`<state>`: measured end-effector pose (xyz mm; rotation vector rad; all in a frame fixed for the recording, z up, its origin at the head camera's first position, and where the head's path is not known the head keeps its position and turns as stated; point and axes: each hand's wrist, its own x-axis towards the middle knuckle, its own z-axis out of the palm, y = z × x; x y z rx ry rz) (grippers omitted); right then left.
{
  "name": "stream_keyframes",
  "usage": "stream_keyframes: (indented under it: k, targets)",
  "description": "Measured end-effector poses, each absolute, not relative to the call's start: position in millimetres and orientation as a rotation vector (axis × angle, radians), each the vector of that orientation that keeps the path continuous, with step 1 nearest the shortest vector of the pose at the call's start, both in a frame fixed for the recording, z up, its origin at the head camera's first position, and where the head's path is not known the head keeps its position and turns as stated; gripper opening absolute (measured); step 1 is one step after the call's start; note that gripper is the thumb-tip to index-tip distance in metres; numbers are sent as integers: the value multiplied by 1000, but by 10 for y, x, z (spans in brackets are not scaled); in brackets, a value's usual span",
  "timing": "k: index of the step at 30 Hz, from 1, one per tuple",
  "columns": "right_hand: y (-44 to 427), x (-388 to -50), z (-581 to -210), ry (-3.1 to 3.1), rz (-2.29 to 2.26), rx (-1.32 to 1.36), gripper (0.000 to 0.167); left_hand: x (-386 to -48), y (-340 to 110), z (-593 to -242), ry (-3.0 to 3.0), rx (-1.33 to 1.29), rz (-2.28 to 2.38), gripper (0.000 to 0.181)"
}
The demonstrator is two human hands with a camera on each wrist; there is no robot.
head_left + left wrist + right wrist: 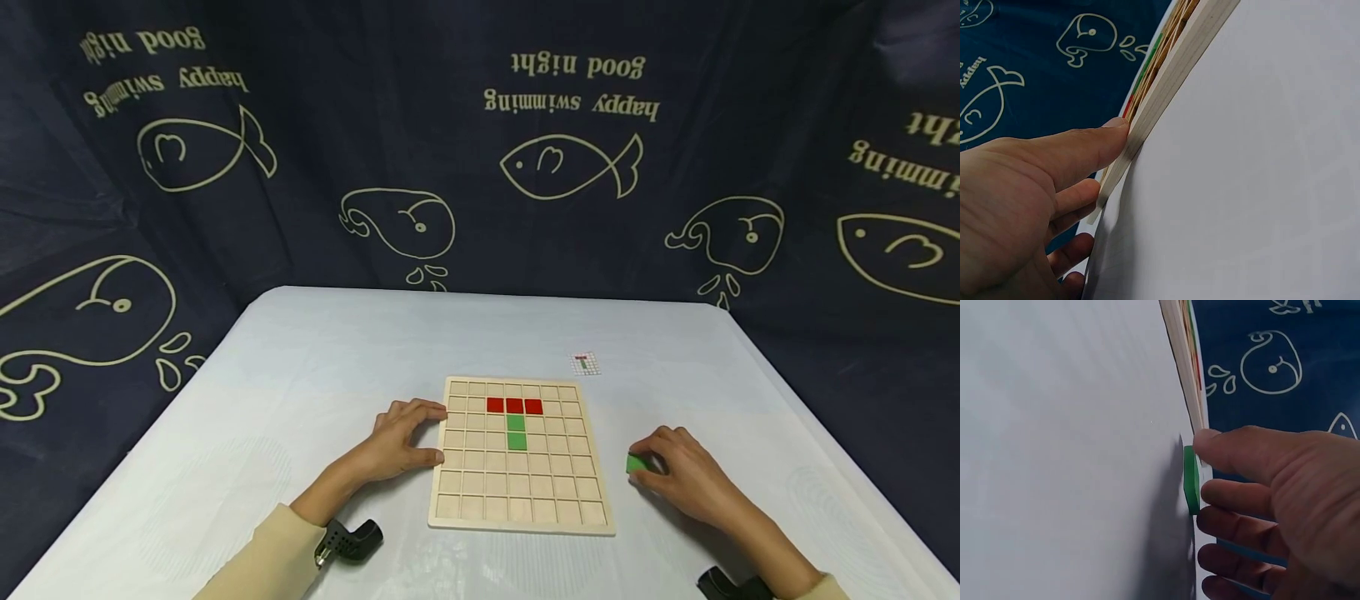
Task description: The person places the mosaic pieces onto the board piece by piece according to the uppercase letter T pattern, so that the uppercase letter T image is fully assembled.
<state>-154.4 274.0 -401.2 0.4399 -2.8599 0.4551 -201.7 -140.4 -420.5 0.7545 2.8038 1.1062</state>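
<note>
A wooden grid board [522, 528] lies on the table. Three red tiles [514, 406] form a row in its upper part, with two green tiles [517, 423] in a column below the middle one. My left hand [396, 442] touches the board's left edge with thumb and fingertips, its fingers fairly straight. In the left wrist view the thumb [1094, 147] lies against the board's side [1147, 106]. To the right of the board, my right hand [686, 473] pinches a loose green tile [636, 463] between thumb and fingers. The right wrist view shows that green tile [1190, 481] standing on edge at the fingertips.
A small card [585, 363] printed with a red and green grid pattern lies beyond the board's far right corner. White cloth [337, 350] covers the table. A dark curtain [465, 125] with fish and whale drawings hangs behind and at the sides.
</note>
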Motion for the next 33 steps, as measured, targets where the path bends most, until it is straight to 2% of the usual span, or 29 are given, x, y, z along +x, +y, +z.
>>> stream_keyframes:
  k: [33]
  targets:
    - [2808, -1524, -4048, -2850, 465, 461, 21, -2008, -1403, -4190, 2813, 758, 1110, 53]
